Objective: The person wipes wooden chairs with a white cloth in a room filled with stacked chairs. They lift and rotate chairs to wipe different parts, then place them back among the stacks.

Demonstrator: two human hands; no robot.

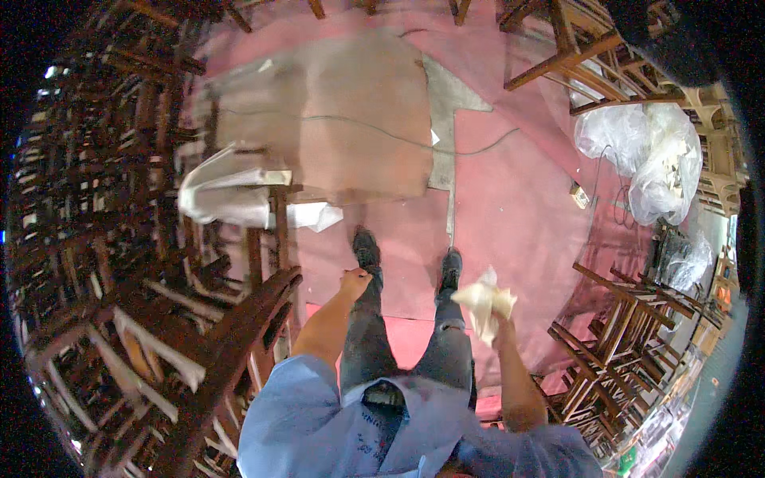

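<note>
A crumpled cream cloth (484,303) hangs from my right hand (504,328), whose fingers are closed around its lower part. The hand is beside my right knee, over the pink floor, and the cloth hides part of the fingers. My left hand (356,282) is in front of my left shin with its fingers curled in, and nothing shows in it. To the left of that hand is the end of a dark wooden frame (275,287), apart from it.
Dark wooden chair frames (143,159) crowd the left side. Ahead, a brown sheet (351,119) lies on the pink floor (510,191), crossed by a thin cable (382,131). Clear plastic bags (665,159) and stacked wooden frames (613,342) stand on the right.
</note>
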